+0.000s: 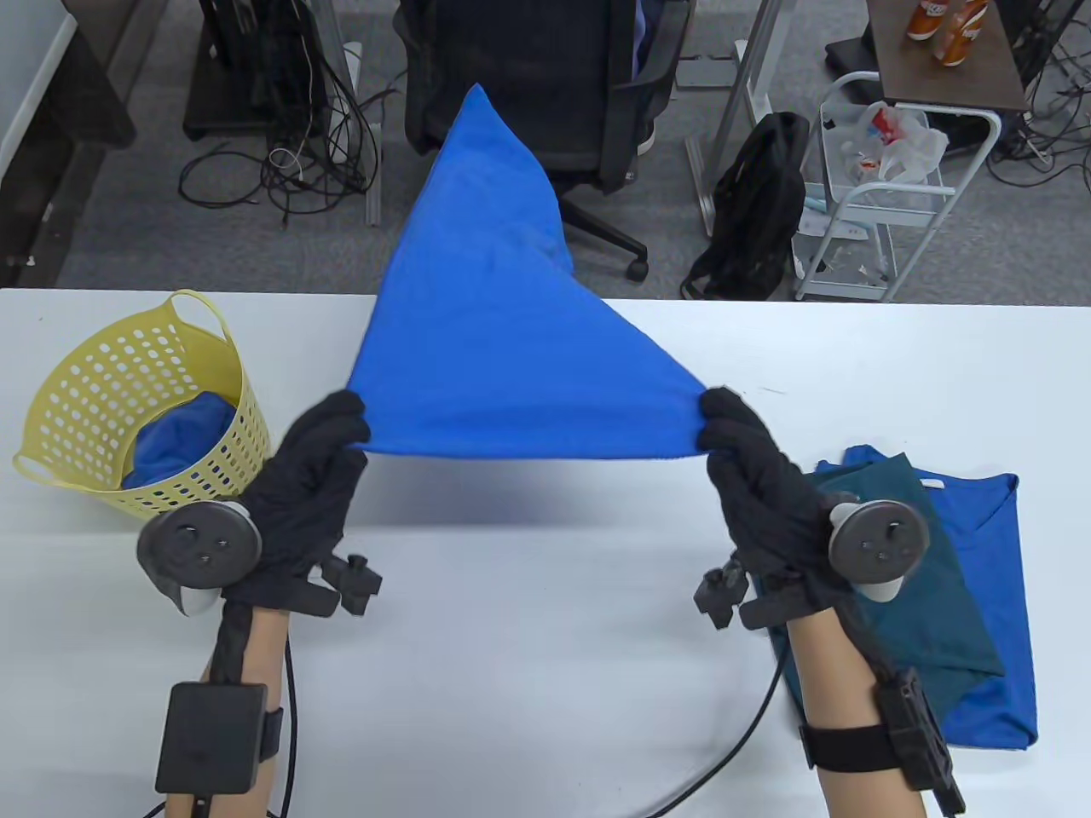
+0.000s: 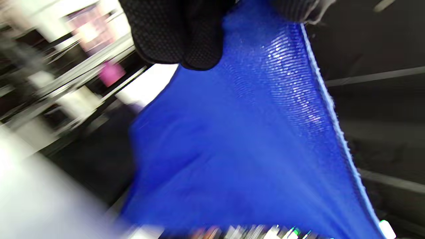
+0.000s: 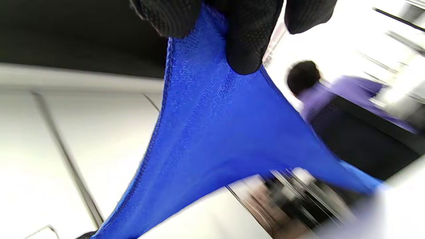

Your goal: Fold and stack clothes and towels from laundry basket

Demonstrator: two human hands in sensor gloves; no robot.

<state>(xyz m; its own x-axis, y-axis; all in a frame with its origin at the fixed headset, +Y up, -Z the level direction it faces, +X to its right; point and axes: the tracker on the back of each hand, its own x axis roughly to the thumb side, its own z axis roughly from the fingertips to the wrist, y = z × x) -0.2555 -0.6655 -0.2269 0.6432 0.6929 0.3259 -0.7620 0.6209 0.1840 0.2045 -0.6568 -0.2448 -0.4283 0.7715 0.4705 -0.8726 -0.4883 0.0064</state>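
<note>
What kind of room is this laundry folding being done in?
Probably an office or lab, not a home: behind the white table stand a black office chair, tangled floor cables and a white wire cart beside a backpack.

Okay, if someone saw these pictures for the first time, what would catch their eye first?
A bright blue towel stretched in the air above the table's middle, each near corner pinched by a black-gloved hand: left hand and right hand. Next, the yellow laundry basket at the table's left with blue cloth inside, and folded shirts stacked at the right.
</note>
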